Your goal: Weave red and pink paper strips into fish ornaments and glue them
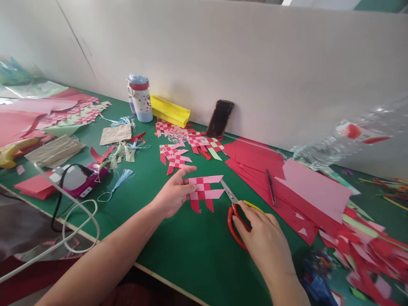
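My left hand [174, 192] pinches the left edge of a woven paper fish [204, 190], checkered in red and pink, with pink strips pointing right and red strips hanging down. In my right hand [266, 236] are scissors [234, 199] with red and yellow handles. Their blade tips reach the fish's upper pink strip; I cannot tell whether they touch it. Beyond my left hand, more woven paper fish [176, 158] lie on the green table [197, 250], some with pale green strips.
A phone [220, 118] leans on the wall behind a bottle-free stretch; a flask [142, 100] stands further left. Red paper sheets [255, 159], a pen [270, 187] and paper scraps [369, 255] lie right, near a plastic bottle [344, 136]. A power strip [86, 180] and white cable [92, 216] are left.
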